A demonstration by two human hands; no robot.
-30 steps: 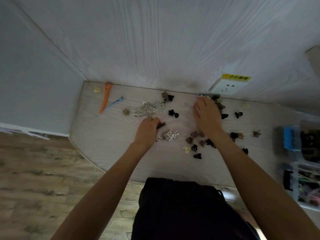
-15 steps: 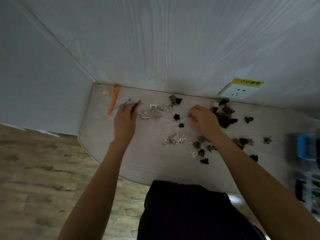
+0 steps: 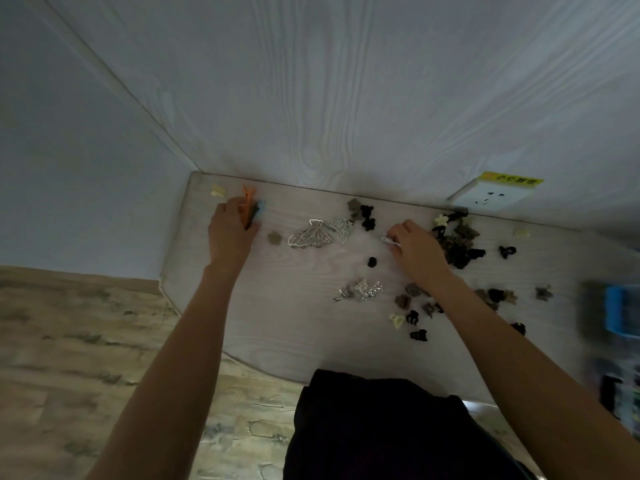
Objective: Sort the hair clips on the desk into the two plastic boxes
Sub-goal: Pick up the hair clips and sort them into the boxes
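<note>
Many small hair clips lie scattered on the pale wooden desk [image 3: 277, 327]. My left hand [image 3: 230, 230] is at the far left corner, closed around the long orange clip [image 3: 248, 199] and the blue clip [image 3: 260, 206] beside it. My right hand [image 3: 414, 247] rests mid-desk and pinches a small silver clip [image 3: 389, 240]. Between the hands lie two large silver butterfly clips [image 3: 313, 235]. A heap of dark and brown claw clips [image 3: 457, 240] sits right of my right hand. The plastic boxes [image 3: 620, 313] are blurred at the right edge.
A wall socket [image 3: 488, 197] with a yellow label sits on the back wall. Small silver clips [image 3: 363, 291] and several tiny claw clips [image 3: 412, 317] lie near the front. A cream clip [image 3: 218, 191] is in the far left corner. The desk's curved edge drops to the floor at left.
My left hand has moved from mid-desk to the far left corner and closed on the orange and blue clips. My right hand has shifted slightly and pinched a small silver clip.
</note>
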